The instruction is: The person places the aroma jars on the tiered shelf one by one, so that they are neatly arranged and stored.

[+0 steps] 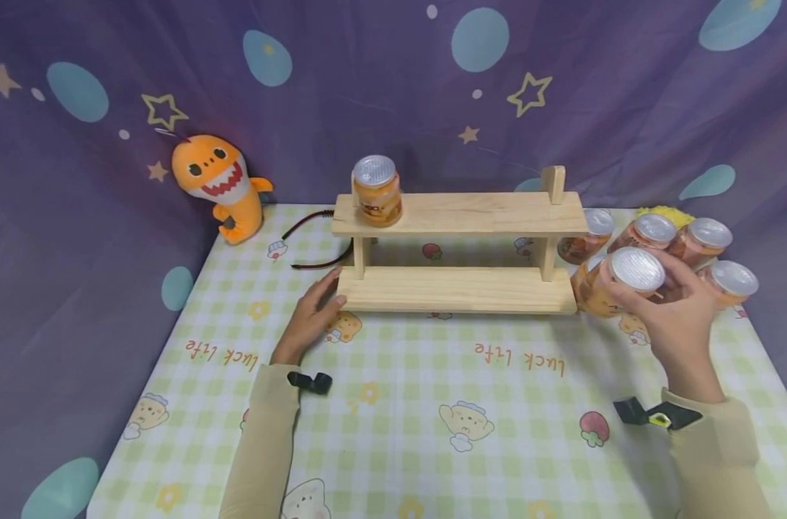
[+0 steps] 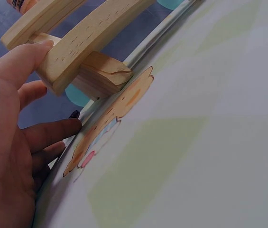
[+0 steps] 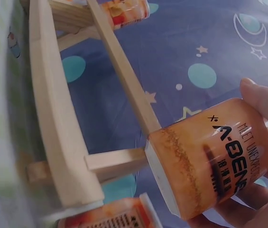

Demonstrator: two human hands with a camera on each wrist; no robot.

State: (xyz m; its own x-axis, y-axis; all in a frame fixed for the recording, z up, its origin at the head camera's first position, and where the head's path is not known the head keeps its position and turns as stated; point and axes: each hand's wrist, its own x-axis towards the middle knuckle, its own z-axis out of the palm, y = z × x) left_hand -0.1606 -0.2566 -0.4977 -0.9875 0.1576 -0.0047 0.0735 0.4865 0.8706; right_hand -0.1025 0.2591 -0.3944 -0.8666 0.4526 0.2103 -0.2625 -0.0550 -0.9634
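One jar (image 1: 636,269) is being gripped in the right hand (image 1: 687,311) near the right end of the crosswise shelf (image 1: 458,290); the left hand (image 1: 310,314), fingers loose, is touching its left end.

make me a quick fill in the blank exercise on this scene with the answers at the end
A cylindrical orange can with a silver top stands on the ____ tier of the pale wooden two-tier shelf.
The right hand grips another such ____.
The left hand touches that shelf's ____ end.
The shark-shaped plush toy is mainly ____ in colour.

Missing words: upper; can; left; orange.
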